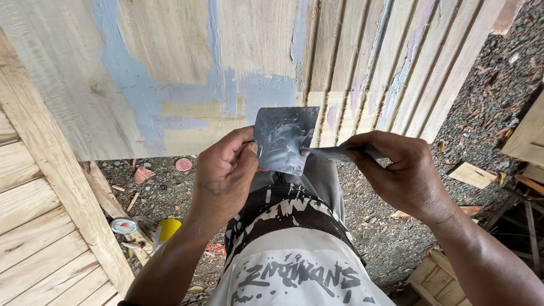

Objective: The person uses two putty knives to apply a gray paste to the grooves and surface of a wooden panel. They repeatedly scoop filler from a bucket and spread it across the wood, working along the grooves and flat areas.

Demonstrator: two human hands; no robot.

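Here, at the far left, pale wooden slats [34, 226] run along a slanted beam, and on the gravel ground [170, 192] beside it lie a small round tin [123, 225] and a yellow can [166, 229], close together. Above them a wooden door panel [187, 62] fills the top of the view, with patches of grey-blue filler [127, 79] smeared over its boards and grooves. In the middle, the left hand [224, 173] pinches a square metal plate [285, 139] by its left edge, thumb on the front, holding it upright before the panel's lower edge. Grey putty coats the plate's face. The right hand [405, 175] grips a narrow scraper [340, 152], fingers closed round it, its tip touching the plate's right side.
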